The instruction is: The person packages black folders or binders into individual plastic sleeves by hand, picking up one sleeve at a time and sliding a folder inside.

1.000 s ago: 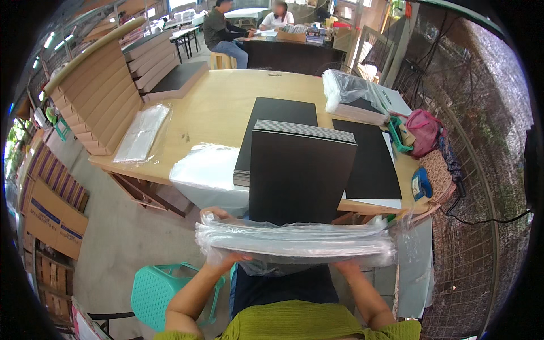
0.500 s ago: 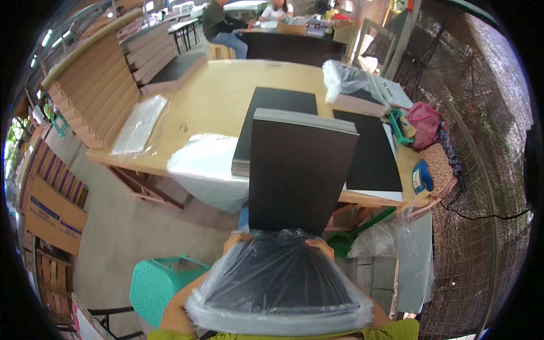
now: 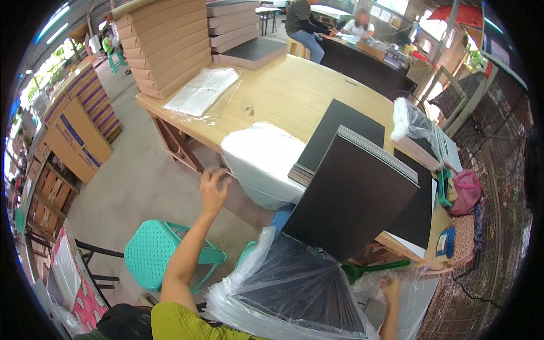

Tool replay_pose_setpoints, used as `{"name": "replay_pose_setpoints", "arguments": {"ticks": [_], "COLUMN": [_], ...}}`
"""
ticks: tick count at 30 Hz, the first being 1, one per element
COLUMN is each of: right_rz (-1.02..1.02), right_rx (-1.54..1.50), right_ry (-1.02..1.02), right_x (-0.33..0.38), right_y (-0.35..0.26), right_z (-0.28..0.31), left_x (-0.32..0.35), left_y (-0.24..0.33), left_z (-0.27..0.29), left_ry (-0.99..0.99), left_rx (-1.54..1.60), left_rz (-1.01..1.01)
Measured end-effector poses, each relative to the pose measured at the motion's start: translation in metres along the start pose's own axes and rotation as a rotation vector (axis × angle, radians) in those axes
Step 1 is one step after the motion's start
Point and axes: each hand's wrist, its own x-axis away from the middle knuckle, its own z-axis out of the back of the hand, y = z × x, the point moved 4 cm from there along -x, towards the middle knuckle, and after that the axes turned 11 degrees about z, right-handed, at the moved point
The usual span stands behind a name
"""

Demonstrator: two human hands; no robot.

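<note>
Reaching toward the desk's near edge, the left hand (image 3: pixel 213 190) is raised with fingers loosely spread, holding nothing, near the white sheet stack (image 3: pixel 266 161). The right hand (image 3: pixel 391 289) rests at the plastic bag (image 3: pixel 294 294) of dark boards on the lap; its grip cannot be told. With so little support, the bagged boards could slide off.

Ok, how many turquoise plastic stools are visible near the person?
1. One turquoise stool stands on the floor beside the raised left arm. A turquoise sliver behind the bagged black boards may be a second, but it is mostly hidden.
</note>
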Motion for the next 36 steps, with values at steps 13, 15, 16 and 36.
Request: {"name": "replay_pose_setpoints", "arguments": {"ticks": [13, 15, 16, 36], "right_rz": [1.187, 1.228, 1.213, 1.161], "right_rx": [0.039, 0.093, 0.097, -0.489], "right_ry": [-0.042, -0.025, -0.057, 0.102], "right_x": [-0.158, -0.179, -0.189, -0.274], "right_y": [-0.433, -0.458, -0.471, -0.521], "right_z": [0.124, 0.105, 0.095, 0.006], "left_x": [-0.106, -0.106, -0.107, -0.088], "left_y": [0.023, 0.034, 0.038, 0.127], "left_z": [-0.039, -0.028, -0.02, 0.025], "left_ry": [0.099, 0.084, 0.08, -0.283], "left_rx": [-0.333, -0.256, -0.219, 0.382], "left_rz": [0.002, -0.002, -0.002, 0.058]}}
